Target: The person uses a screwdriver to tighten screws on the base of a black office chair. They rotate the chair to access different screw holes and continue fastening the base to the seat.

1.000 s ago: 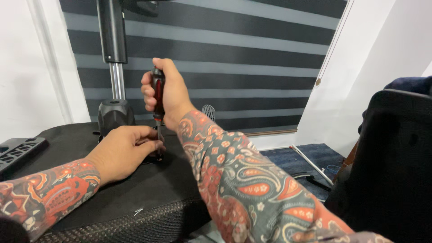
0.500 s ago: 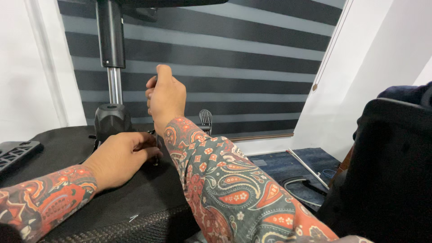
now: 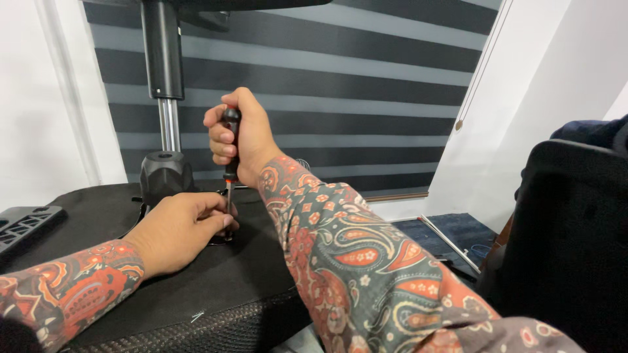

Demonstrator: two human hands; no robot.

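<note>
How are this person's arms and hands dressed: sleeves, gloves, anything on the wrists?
Both arms wear long sleeves in a red, orange and teal paisley print on a dark ground. The left hand and right hand are bare: no gloves, and no rings or watch visible.

Behind, across the upper frame: a striped dark-and-grey roller blind (image 3: 340, 85). At far left, lying flat: a black plastic grid part (image 3: 23, 225). Lower right: thin metal rods (image 3: 448, 242) on a blue mat (image 3: 451, 229). Far right: a black chair back (image 3: 569, 242).

Both arms w/ long paisley sleeves (image 3: 366, 261), red, orange & grey-green
</note>
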